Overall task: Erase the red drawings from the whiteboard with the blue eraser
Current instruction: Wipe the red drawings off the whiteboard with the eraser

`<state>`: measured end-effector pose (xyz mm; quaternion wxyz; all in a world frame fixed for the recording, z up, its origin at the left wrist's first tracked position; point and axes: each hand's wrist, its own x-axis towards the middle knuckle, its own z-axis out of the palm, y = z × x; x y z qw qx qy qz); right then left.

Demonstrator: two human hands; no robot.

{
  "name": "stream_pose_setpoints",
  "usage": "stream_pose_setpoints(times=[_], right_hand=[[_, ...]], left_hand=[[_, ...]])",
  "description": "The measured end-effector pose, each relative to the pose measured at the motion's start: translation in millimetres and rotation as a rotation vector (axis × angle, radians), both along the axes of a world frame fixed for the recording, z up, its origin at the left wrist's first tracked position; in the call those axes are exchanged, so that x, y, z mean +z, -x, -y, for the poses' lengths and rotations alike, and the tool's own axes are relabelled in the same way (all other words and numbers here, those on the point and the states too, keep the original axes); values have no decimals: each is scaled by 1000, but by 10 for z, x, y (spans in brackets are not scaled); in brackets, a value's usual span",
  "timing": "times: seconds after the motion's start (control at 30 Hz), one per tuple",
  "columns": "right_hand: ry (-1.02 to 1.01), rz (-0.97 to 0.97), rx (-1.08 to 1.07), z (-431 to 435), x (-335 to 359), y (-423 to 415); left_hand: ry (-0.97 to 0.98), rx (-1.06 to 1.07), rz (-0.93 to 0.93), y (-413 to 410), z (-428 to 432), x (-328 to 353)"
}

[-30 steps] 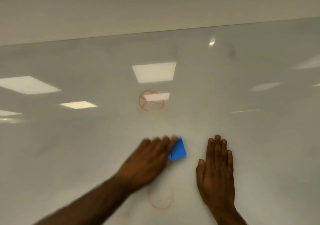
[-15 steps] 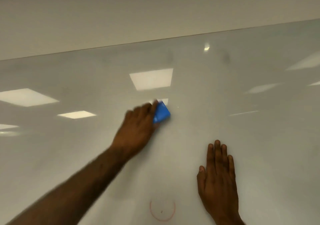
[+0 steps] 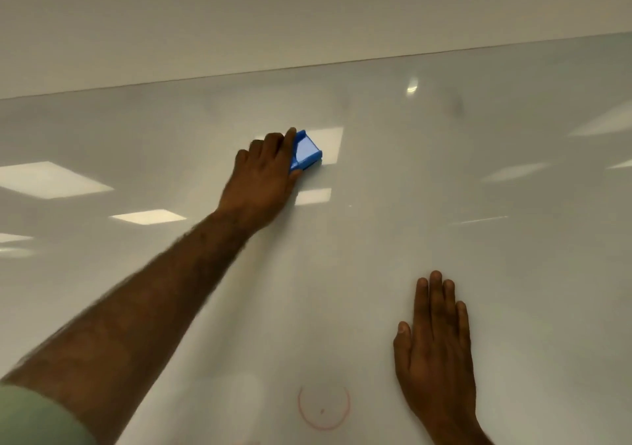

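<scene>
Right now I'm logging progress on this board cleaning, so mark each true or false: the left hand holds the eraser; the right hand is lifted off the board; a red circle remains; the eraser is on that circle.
1. The left hand holds the eraser: true.
2. The right hand is lifted off the board: false, it lies flat, fingers spread, on it.
3. A red circle remains: true, near the bottom edge.
4. The eraser is on that circle: false, it is far above it.

Plain off-white wall (image 3: 307, 10) above, rectangular ceiling-light reflections (image 3: 51, 179) across a glossy surface.
</scene>
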<state>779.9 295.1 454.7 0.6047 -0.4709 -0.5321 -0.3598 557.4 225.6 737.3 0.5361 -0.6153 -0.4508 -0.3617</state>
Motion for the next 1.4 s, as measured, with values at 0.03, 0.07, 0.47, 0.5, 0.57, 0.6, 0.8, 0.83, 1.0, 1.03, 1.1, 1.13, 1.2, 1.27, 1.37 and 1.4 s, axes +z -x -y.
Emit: stream_pose_setpoints(times=[0.03, 0.07, 0.47, 0.5, 0.57, 0.6, 0.8, 0.83, 1.0, 1.03, 1.1, 1.13, 1.2, 1.27, 1.37, 1.4], right_hand=[[-2, 0, -6, -5, 15, -3], [1, -3, -11, -6, 0, 7], [-11, 0, -44, -59, 49, -19], [-4, -2, -47, -54, 31, -9], [-1, 2, -53, -40, 30, -18], [1, 3, -55, -41, 45, -21], [47, 5, -69, -12, 15, 19], [52, 6, -66, -1, 14, 25], [67, 14, -65, 26, -17, -4], [67, 15, -66, 21, -18, -11], [69, 19, -70, 14, -17, -31], [69, 23, -73, 9, -21, -33], [64, 25, -83, 2, -41, -49], [66, 68, -62, 2, -89, -29], [60, 242, -1, 34, -236, 127], [50, 299, 13, 44, -293, 200]], left_hand=[[3, -19, -6, -85, -22, -118], [28, -42, -48, -175, -52, -350], [48, -35, -99, 175, 20, -662], [46, -31, -54, 217, 39, -640], [33, -41, -55, 214, 45, -786], [25, -53, -75, 185, 30, -969], [115, -172, -287, 25, 1, -3406], [137, -166, -322, 34, 14, -3790], [66, -118, -136, 44, -32, -3941], [25, -99, -39, 68, -48, -3699], [-50, -76, 210, 215, -59, -3135], [-64, -58, 312, 302, -49, -2894], [-63, -32, 416, 389, -26, -2667], [-92, -16, 449, 323, -27, -2879], [-67, -7, 386, 51, 9, -3832], [-14, -19, 375, -30, 50, -4181]])
